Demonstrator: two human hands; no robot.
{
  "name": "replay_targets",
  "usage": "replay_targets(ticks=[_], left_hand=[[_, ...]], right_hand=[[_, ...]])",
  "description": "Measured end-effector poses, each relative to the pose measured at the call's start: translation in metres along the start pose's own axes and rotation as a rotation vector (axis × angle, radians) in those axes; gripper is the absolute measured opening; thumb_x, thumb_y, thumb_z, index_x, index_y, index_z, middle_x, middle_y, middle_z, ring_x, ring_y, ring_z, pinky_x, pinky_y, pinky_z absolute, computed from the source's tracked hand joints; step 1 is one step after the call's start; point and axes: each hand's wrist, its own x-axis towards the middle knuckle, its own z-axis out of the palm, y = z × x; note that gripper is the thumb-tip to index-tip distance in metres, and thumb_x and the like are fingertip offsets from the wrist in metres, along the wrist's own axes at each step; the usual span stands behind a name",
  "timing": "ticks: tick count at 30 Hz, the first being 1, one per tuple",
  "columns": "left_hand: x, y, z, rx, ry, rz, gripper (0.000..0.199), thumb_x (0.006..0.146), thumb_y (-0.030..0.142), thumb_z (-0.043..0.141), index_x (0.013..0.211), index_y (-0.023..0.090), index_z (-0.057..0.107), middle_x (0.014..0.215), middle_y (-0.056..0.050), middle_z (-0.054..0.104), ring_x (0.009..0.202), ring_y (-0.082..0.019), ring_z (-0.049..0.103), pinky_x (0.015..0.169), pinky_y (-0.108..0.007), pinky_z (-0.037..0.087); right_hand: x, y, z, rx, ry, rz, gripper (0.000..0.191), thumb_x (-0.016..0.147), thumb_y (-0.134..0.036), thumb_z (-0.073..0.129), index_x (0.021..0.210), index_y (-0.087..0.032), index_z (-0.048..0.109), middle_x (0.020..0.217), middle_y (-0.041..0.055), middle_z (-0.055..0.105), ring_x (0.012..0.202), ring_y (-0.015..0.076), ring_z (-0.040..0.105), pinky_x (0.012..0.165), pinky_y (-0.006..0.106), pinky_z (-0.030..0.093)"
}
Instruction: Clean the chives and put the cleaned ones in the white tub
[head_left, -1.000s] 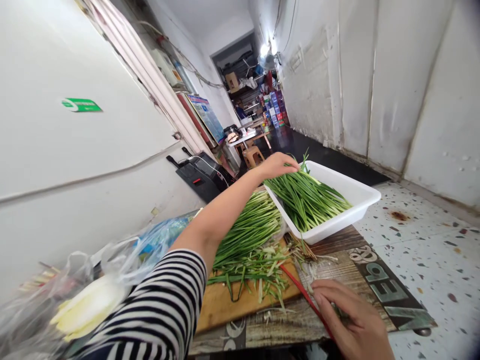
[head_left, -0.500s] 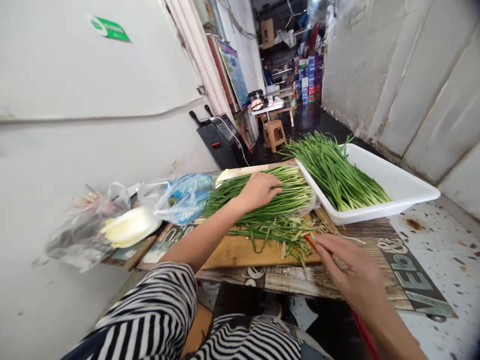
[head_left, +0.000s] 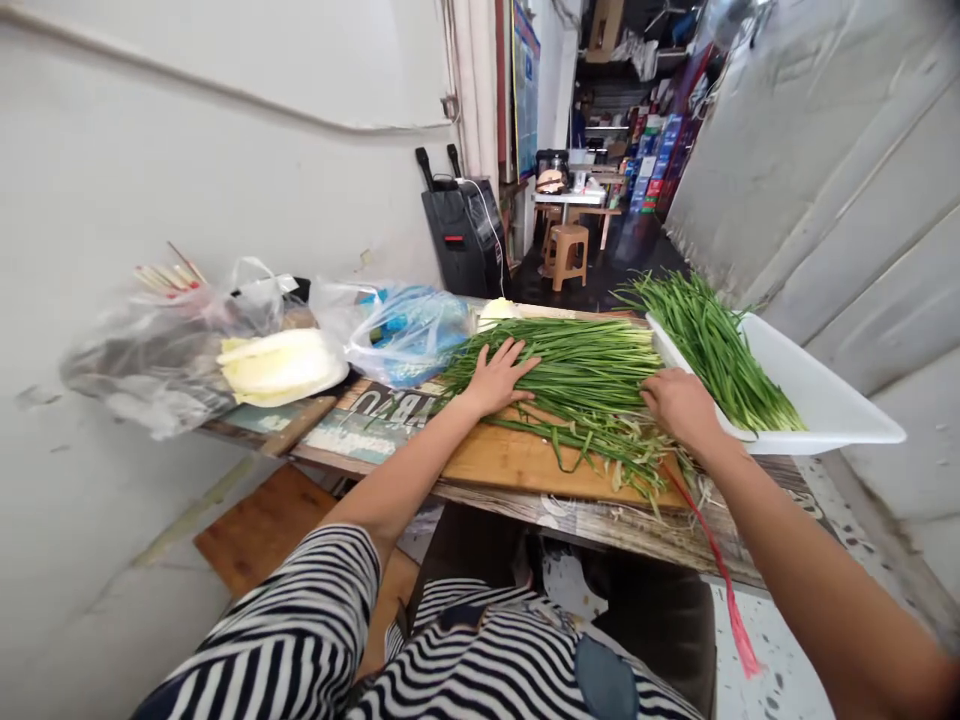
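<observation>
A wide bundle of garlic chives [head_left: 577,352] lies across the wooden cutting board [head_left: 517,462], its pale stem ends to the right. My left hand [head_left: 495,382] rests on the leafy part, open, with fingers spread. At the stem ends is my right hand [head_left: 679,408], its fingers curled and closed; what they pinch, if anything, is hidden. A red plastic string [head_left: 716,560] runs from the board below my right hand and hangs over the table's front edge. Loose trimmed leaves [head_left: 611,448] are strewn in front of the bundle.
A white plastic tub [head_left: 832,400] with more chives stands at the right. On the left of the table [head_left: 352,445] are a napa cabbage [head_left: 285,365], a grey plastic bag [head_left: 150,360] and a blue-and-clear bag [head_left: 412,335]. A black speaker [head_left: 465,235] stands behind.
My left hand has slid toward the leafy end and flattened. The right hand has moved from the trimmings and red string up to the stem ends. The string now hangs down. The view has shifted.
</observation>
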Motion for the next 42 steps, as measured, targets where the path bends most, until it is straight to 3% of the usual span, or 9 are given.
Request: replay_targets(ticks=[5,8,11,14,20,27,34,38,42], left_hand=[[-0.022,0.014,-0.030,-0.110,-0.045,0.071,0.089,0.076,0.045,0.070,0.152,0.036,0.024,0.164,-0.011,0.007,0.151,-0.034,0.005,0.116,-0.063,0.009],[-0.036,0.027,-0.060,-0.113,-0.230,0.128,0.067,0.073,0.035,0.072,0.137,0.035,0.052,0.160,-0.008,0.025,0.149,-0.037,0.015,0.115,-0.067,0.006],[-0.033,0.045,-0.078,-0.090,-0.077,0.121,0.033,0.079,0.028,0.067,0.112,0.027,0.070,0.151,-0.009,0.042,0.146,-0.035,0.024,0.116,-0.066,-0.001],[-0.011,0.074,-0.073,-0.220,0.132,0.271,0.029,0.094,0.027,0.048,0.114,0.023,0.068,0.142,-0.008,0.053,0.138,-0.023,0.040,0.120,-0.051,0.011],[0.019,0.121,-0.045,-0.470,0.020,0.466,0.031,0.097,0.027,0.044,0.108,0.019,0.071,0.114,-0.006,0.072,0.108,-0.019,0.064,0.095,-0.029,0.043],[0.013,0.119,-0.047,-0.645,0.096,0.288,0.026,0.092,0.021,0.048,0.094,0.015,0.073,0.098,-0.006,0.075,0.089,-0.018,0.066,0.082,-0.026,0.047],[0.015,0.120,-0.040,-0.716,0.101,0.315,0.022,0.091,0.021,0.050,0.090,0.014,0.070,0.093,-0.005,0.074,0.084,-0.016,0.065,0.080,-0.025,0.047],[0.011,0.113,-0.045,-0.644,0.095,0.275,0.022,0.090,0.019,0.048,0.089,0.015,0.070,0.096,-0.006,0.074,0.090,-0.018,0.065,0.083,-0.027,0.047],[0.013,0.108,-0.047,-0.720,0.098,0.238,0.023,0.091,0.018,0.045,0.083,0.015,0.067,0.089,-0.004,0.073,0.084,-0.016,0.065,0.081,-0.026,0.048]], right_hand=[[-0.022,-0.005,-0.015,0.317,0.274,0.066,0.025,0.087,-0.029,0.052,0.094,-0.015,0.072,0.096,0.0115,0.072,0.090,0.0240,0.063,0.081,0.034,0.047],[-0.036,-0.011,-0.015,0.592,0.294,0.193,0.026,0.082,-0.039,0.058,0.092,-0.019,0.072,0.085,0.0057,0.073,0.069,0.0190,0.063,0.068,0.032,0.050],[-0.044,-0.019,-0.010,0.687,0.333,0.224,0.026,0.081,-0.042,0.060,0.087,-0.019,0.070,0.087,0.0066,0.072,0.073,0.0201,0.065,0.067,0.032,0.052],[-0.048,-0.028,-0.008,0.618,0.436,0.146,0.023,0.083,-0.039,0.058,0.084,-0.019,0.069,0.097,0.0113,0.071,0.094,0.0253,0.065,0.085,0.040,0.051],[-0.066,-0.040,-0.010,0.854,0.500,0.275,0.027,0.087,-0.042,0.056,0.090,-0.020,0.071,0.096,0.0085,0.073,0.094,0.0232,0.066,0.092,0.040,0.050],[-0.076,-0.034,0.006,0.898,0.500,0.576,0.049,0.086,-0.047,0.052,0.119,-0.013,0.066,0.101,0.0121,0.072,0.085,0.0227,0.066,0.086,0.042,0.050],[-0.061,-0.052,-0.004,1.242,0.443,0.508,0.027,0.070,-0.044,0.071,0.075,-0.017,0.072,0.077,0.0029,0.069,0.071,0.0167,0.060,0.069,0.031,0.048],[-0.060,-0.048,0.001,1.163,0.520,0.623,0.025,0.070,-0.042,0.069,0.071,-0.017,0.072,0.071,0.0021,0.068,0.066,0.0164,0.057,0.065,0.030,0.046],[-0.063,-0.043,0.004,1.176,0.395,0.589,0.031,0.071,-0.047,0.069,0.067,-0.016,0.070,0.062,0.0011,0.064,0.060,0.0149,0.053,0.062,0.030,0.044]])
